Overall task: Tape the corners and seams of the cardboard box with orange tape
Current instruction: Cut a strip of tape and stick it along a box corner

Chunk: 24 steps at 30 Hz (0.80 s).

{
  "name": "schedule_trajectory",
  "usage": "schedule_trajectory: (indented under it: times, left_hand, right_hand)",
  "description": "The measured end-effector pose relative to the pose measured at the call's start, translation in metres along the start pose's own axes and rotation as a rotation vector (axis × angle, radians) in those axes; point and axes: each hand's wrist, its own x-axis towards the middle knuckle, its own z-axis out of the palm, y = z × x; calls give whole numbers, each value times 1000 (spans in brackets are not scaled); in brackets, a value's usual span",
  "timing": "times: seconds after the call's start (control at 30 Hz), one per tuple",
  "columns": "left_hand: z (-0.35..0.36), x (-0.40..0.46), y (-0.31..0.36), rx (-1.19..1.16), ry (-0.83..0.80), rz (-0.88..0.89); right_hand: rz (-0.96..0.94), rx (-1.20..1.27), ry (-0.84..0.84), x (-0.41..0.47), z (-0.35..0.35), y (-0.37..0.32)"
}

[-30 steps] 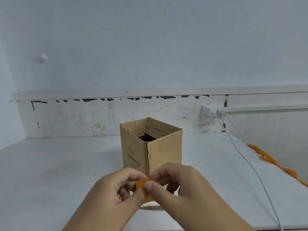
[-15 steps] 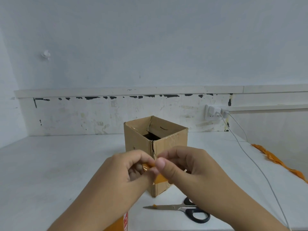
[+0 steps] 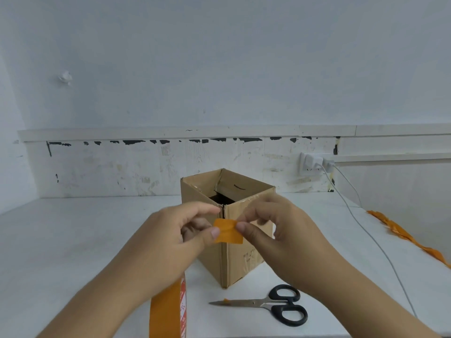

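A: What are my fingers doing?

B: Your left hand (image 3: 180,230) and right hand (image 3: 271,228) each pinch an end of a short orange tape piece (image 3: 228,231), held at the near corner seam of the cardboard box (image 3: 249,240) mid-worktop, not pressed down as far as I can tell.

A: How much is done?

B: Judging by the bare cardboard, almost nothing; every visible seam remains. The tape roll (image 3: 168,311) stands near left, scissors (image 3: 273,304) near right.

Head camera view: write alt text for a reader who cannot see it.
Left hand and right hand pinch a small orange tape piece in front of an open cardboard box's near corner. On the white table lie scissors, with a tape roll at the bottom edge.
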Motion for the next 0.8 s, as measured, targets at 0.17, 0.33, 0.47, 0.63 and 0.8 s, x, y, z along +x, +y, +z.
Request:
schedule_trajectory:
  times: [0.17, 0.33, 0.47, 0.63, 0.8]
  left_hand:
    - [1, 22, -16, -15, -41, -12]
    - [10, 31, -33, -60, -46, 0]
    - [17, 33, -44, -45, -45, -3]
    - [22, 35, -48, -32, -71, 28]
    - [24, 41, -51, -91, -111, 34]
  right_hand:
    - [-107, -211, 33, 20, 8, 10]
    - [-134, -294, 5, 31, 17, 17]
    - [-153, -275, -35, 38, 18, 18]
    - [-117, -262, -86, 44, 15, 19]
    - [-51, -247, -155, 49, 9, 17]
